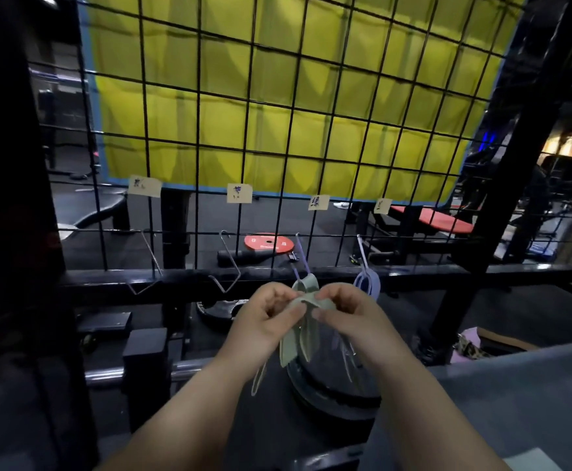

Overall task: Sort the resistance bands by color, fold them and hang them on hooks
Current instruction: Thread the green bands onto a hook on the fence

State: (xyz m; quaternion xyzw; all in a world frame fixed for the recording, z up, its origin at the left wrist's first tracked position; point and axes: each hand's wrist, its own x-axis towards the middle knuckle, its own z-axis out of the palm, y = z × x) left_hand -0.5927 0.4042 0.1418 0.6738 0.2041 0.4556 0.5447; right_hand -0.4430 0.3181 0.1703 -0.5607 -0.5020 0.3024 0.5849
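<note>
Four paper labels (144,186) hang along the wire grid (277,96), each with handwriting too blurred to read. Below them are four metal hooks (226,263); the left two are bare, and the rightmost holds a lilac band (367,282). The left hand (265,317) and right hand (344,311) together pinch pale green bands (303,329) at the third hook, loops dangling.

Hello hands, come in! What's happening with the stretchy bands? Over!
Left hand and right hand both pinching green band. Purple band on far-right hook. Two left hooks bare. Nothing blocking.
</note>
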